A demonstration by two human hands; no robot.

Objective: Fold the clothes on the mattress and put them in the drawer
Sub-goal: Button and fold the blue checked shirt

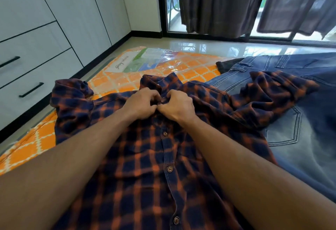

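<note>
Fingers of both the left hand and right hand are curled, pinching the placket of the plaid shirt just below its collar, apparently at a button. It lies face up on the orange mattress, sleeves still rumpled. Jeans lie unfolded to the right. Nothing looks folded yet; the drawers at left are closed.
</note>
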